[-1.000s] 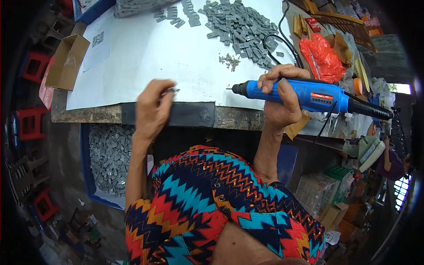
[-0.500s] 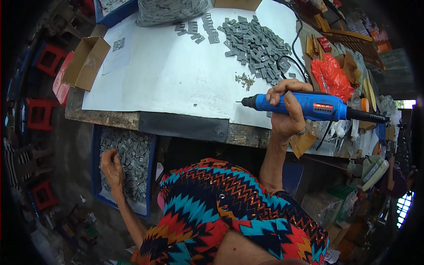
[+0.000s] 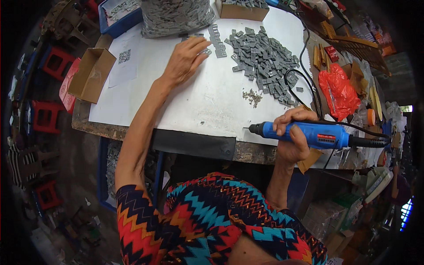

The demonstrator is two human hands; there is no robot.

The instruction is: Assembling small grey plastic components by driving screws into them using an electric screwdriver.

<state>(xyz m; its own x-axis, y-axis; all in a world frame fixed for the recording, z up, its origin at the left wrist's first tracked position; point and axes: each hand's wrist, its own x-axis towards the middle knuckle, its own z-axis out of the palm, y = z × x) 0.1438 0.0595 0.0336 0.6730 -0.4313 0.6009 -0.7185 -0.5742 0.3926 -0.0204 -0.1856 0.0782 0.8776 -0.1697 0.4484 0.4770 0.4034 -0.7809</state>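
Note:
My right hand (image 3: 293, 137) is wrapped around a blue electric screwdriver (image 3: 316, 134). The tool lies level above the table's front edge, its thin bit pointing left. My left hand (image 3: 185, 62) reaches across the table, thumb and fingers apart, fingertips at a small flat grey plastic piece (image 3: 206, 52). Beside those fingertips runs a short row of similar grey pieces (image 3: 217, 42). To the right lies a large heap of grey pieces (image 3: 263, 59). A little pile of tiny screws (image 3: 252, 97) sits in front of the heap.
At the back stand a clear bag of grey pieces (image 3: 176, 17), a cardboard box (image 3: 243, 12) and a blue bin (image 3: 121, 20). An open carton (image 3: 91, 75) is on the left. A black cable (image 3: 304, 57) and red plastic bag (image 3: 338, 92) lie right. Below is a blue crate (image 3: 102, 172).
My left hand has risen from the blue crate below the table and moved up to the grey pieces at the back. My right hand still holds the screwdriver. The view has shifted slightly.

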